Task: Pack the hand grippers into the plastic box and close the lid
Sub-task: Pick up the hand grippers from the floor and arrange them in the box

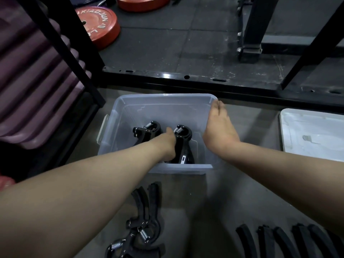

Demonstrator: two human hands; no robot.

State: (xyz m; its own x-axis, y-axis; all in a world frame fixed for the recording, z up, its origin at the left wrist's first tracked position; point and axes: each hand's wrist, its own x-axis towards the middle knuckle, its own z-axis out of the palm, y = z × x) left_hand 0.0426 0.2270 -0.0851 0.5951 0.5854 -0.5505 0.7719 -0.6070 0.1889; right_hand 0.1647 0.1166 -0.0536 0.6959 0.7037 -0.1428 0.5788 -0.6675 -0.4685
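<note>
A: Where are the hands?

B: Apart. Left hand (168, 144) is down inside the plastic box (163, 95), wrapped on the handles of the upright gripper (183, 138), thumb up by the spring. Fingers are mostly hidden behind the hand, but it reads as a grip.

A: Right?

B: Right hand (217, 125) lies on the box's right rim, back of the hand to the camera, fingertips at the far right corner. Can't tell whether they hook over the edge or just lie flat.

A: Anything else in the box?

B: Second gripper (147, 133), just left of the left hand, spring end up, leaning toward the left wall. The two grippers sit close, with the hand between them.

A: Box itself?

B: Clear, open-topped, on the floor straight ahead between the forearms. The white lid (312, 135) lies flat on the floor to the right, well apart from the right hand.

A: Unpacked ones?

B: Loose grippers (141, 220) piled on the floor near the camera, under the left forearm. A row of more black handles (279, 241) at bottom right, partly cut off by the frame.

A: Background?

B: Red weight plates (98, 25) far left, purple rolls (33, 90) on a shelf at left, black rack base (186, 77) just beyond the box.
</note>
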